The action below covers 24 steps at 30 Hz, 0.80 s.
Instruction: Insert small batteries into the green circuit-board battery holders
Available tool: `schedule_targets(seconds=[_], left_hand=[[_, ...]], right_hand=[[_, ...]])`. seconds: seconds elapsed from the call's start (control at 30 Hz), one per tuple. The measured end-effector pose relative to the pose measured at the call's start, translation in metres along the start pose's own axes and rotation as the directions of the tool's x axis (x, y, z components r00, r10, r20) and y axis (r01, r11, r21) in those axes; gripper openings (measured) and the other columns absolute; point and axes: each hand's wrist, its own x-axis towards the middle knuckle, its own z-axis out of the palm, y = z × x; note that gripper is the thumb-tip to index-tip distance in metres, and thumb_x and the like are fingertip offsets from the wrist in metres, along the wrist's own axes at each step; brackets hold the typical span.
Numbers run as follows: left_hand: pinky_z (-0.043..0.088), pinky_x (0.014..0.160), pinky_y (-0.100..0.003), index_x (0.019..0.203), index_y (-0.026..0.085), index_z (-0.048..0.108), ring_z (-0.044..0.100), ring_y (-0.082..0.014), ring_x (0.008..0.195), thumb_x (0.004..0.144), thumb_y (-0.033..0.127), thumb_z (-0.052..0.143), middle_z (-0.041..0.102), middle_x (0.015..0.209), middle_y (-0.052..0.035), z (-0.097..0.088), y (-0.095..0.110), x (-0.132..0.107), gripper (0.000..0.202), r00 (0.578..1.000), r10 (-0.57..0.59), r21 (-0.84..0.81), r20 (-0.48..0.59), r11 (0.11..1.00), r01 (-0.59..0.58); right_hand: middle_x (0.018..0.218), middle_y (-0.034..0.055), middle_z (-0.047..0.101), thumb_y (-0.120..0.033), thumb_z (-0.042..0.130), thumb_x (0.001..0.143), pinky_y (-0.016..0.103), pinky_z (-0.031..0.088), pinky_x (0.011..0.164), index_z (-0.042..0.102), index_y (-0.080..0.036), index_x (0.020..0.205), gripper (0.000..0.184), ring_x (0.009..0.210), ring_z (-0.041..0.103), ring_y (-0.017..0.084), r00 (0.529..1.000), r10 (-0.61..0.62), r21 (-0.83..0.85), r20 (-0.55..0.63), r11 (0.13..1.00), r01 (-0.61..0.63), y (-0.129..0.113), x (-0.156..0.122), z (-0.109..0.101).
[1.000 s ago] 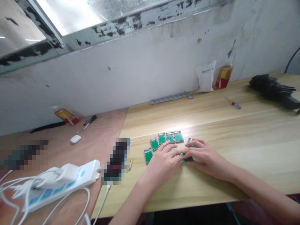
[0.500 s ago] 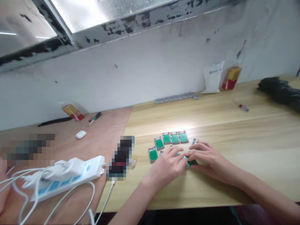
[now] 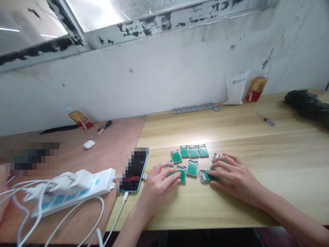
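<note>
Several small grey-framed green circuit boards lie on the wooden table. My left hand reaches over the left ones, fingers stretched out, fingertips touching a green board and partly covering another. My right hand has its thumb and forefinger at the right end of a sideways green board. Its other fingers partly cover a further board behind that one. Between the hands lies an untouched board. Behind it, three boards stand side by side, with a tilted one to their left.
At left, a phone on a white cable lies near a power strip with plugs and cords. A row of grey pieces runs along the wall. Screwdrivers, a white pouch and a black bag lie farther off.
My left hand has moved left, away from my right hand, uncovering the middle board and the sideways board's left end. My right hand has stayed nearly in place.
</note>
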Motion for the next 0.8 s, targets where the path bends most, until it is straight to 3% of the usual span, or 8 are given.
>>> schedule_targets(seconds=[0.13,0.27,0.53,0.67,0.8], left_hand=[[0.047,0.093,-0.041,0.104,0.021,0.068,0.057,-0.0234,0.110,0.094,0.017,0.054,0.071,0.103,-0.0035,-0.024,-0.025,-0.039,0.018,0.997,-0.051,0.235,0.061,0.971,0.036],[0.046,0.093,-0.040,0.100,0.021,0.068,0.057,-0.0226,0.108,0.096,0.017,0.049,0.070,0.102,-0.0034,-0.029,-0.030,-0.056,0.019,0.994,-0.058,0.319,0.097,0.947,0.024],[0.047,0.095,-0.044,0.106,0.021,0.066,0.057,-0.0237,0.108,0.097,0.017,0.043,0.068,0.109,-0.0053,-0.035,-0.034,-0.059,0.024,0.983,-0.112,0.355,0.145,0.933,0.054],[0.046,0.099,-0.044,0.115,0.022,0.064,0.054,-0.0245,0.116,0.095,0.021,0.049,0.063,0.121,-0.0075,-0.026,-0.031,-0.049,0.025,0.982,-0.159,0.319,0.103,0.940,0.119],[0.040,0.108,-0.047,0.134,0.021,0.052,0.043,-0.0261,0.133,0.094,0.027,0.051,0.050,0.142,-0.0111,-0.010,-0.025,-0.028,0.040,0.970,-0.187,0.280,0.156,0.950,0.138]], right_hand=[[0.098,0.0053,0.069,-0.042,0.062,0.088,0.053,0.029,0.109,0.068,-0.024,0.103,0.023,0.103,0.059,0.026,0.997,0.063,-0.142,-0.054,0.987,-0.070,-0.008,-0.001,0.005],[0.096,0.0061,0.068,-0.048,0.061,0.088,0.053,0.032,0.107,0.066,-0.023,0.106,0.031,0.099,0.059,0.026,0.996,0.074,-0.162,-0.057,0.983,-0.082,-0.013,0.001,0.009],[0.109,0.0086,0.066,-0.039,0.054,0.093,0.044,0.048,0.086,0.064,-0.025,0.111,0.025,0.100,0.059,0.027,0.979,0.174,-0.108,-0.103,0.977,-0.185,0.019,-0.007,-0.003],[0.119,0.0099,0.061,-0.038,0.051,0.093,0.045,0.050,0.088,0.062,-0.027,0.117,0.029,0.106,0.059,0.027,0.974,0.213,-0.080,-0.073,0.973,-0.219,0.030,-0.017,-0.006],[0.125,0.0096,0.059,-0.035,0.051,0.094,0.047,0.049,0.093,0.060,-0.028,0.120,0.029,0.113,0.057,0.028,0.982,0.185,-0.034,-0.035,0.982,-0.186,0.018,-0.015,-0.007]])
